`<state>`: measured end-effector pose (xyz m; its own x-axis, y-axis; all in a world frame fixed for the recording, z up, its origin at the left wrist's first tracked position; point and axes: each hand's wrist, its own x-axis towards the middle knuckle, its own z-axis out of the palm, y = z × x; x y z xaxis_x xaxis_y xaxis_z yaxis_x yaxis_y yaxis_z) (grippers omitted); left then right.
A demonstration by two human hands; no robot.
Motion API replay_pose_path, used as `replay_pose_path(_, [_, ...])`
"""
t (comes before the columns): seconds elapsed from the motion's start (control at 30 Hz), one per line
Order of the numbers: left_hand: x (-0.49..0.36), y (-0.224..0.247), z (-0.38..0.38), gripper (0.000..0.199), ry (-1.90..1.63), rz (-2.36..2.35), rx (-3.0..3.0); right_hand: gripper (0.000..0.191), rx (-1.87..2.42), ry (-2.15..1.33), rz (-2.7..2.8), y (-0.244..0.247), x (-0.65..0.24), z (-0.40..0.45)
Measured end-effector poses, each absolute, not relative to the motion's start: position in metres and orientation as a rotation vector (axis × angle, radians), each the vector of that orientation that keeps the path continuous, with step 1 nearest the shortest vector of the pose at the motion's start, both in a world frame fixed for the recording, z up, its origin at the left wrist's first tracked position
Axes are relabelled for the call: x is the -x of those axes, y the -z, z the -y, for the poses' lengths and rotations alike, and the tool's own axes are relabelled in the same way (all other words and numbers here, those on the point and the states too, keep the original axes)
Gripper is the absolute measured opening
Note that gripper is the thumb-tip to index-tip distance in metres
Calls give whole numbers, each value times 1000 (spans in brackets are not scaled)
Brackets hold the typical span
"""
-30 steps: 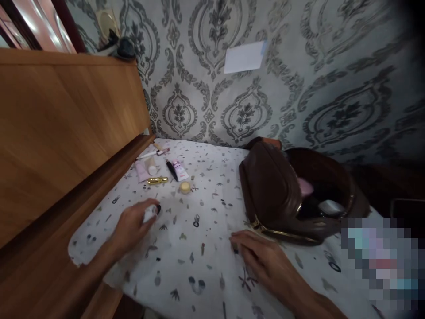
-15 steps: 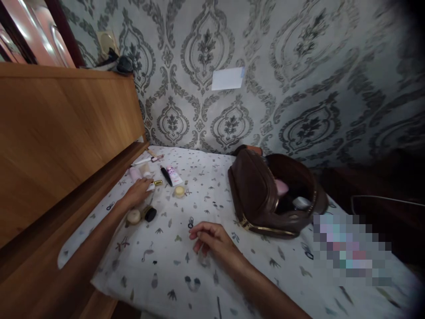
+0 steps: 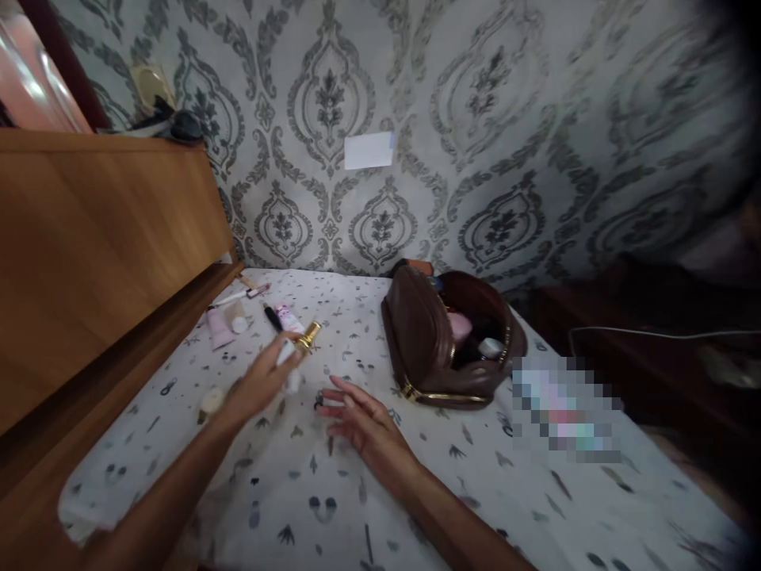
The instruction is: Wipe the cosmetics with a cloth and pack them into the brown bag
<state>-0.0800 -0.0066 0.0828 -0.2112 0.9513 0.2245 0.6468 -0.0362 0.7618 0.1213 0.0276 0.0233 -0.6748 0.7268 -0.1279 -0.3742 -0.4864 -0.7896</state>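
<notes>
My left hand [image 3: 265, 381] is closed round a small white bottle with a gold top [image 3: 309, 336], lifted over the patterned sheet. Fingers cover part of its white body. To its right, my right hand [image 3: 372, 420] hovers over the sheet with fingers apart and nothing in them. Behind the left hand lie a pink-and-white tube [image 3: 288, 319] and a black pen-like item [image 3: 272, 317]. A round cream-coloured jar [image 3: 211, 403] sits beside my left forearm, partly blurred. Farther left are a pale pink tube [image 3: 219, 328] and a beige tube with a white cap [image 3: 238, 319].
An open brown bag [image 3: 416, 325] stands at centre right, with a pink item [image 3: 459, 325] and a white item [image 3: 491, 347] inside. A wooden panel [image 3: 107, 214] borders the left. The patterned wall [image 3: 321, 198] rises behind. A blurred-out colourful item [image 3: 564, 408] lies right.
My left hand has raised the white bottle and brought it right, towards my right hand. The right hand's fingers have spread. The view has turned right.
</notes>
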Motion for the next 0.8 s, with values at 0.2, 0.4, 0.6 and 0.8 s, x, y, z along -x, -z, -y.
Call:
replay_pose_path(0.2, [3,-47,9,25,-1136,-1769,-1970,48,589,-2078,792,-16,-115,-29])
replay_pose_path(0.4, [8,-46,-7,24,-1138,-1816,-2074,49,617,-1988,864,-11,-117,-36])
replay_pose_path(0.6, [7,-39,-13,36,-1252,-1852,-2188,56,762,-1893,1191,-11,-121,-37])
replay_pose_path(0.8, [29,-34,-10,19,-1237,-1908,-2134,53,760,-1812,1504,-6,-124,-33])
